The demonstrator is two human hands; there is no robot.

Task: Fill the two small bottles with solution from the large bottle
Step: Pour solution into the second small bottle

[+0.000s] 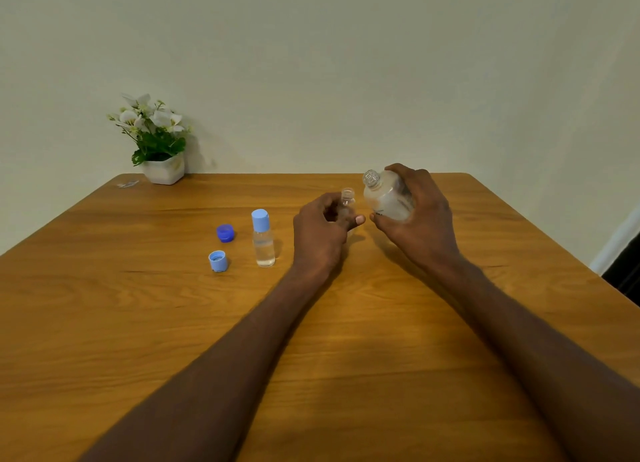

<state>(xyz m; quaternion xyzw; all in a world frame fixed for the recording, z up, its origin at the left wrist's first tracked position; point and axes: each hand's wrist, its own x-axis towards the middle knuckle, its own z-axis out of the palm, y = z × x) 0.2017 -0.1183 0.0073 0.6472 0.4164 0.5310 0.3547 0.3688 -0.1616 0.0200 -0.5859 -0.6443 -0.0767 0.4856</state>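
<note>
My right hand (420, 215) grips the large clear bottle (386, 196), uncapped and tilted with its mouth toward the left. Just left of that mouth, my left hand (320, 231) holds an open small bottle (347, 198) upright; most of its body is hidden by my fingers. A second small bottle (264, 241) with a light blue cap stands upright on the table to the left, clear liquid inside. Two loose caps lie further left: a dark blue cap (225, 233) and a light blue cap (218, 261).
A white pot of artificial flowers (157, 142) stands at the wooden table's (346, 357) back left corner, by the wall. A small clear scrap (127, 183) lies beside it. The table's right edge drops off near a dark area.
</note>
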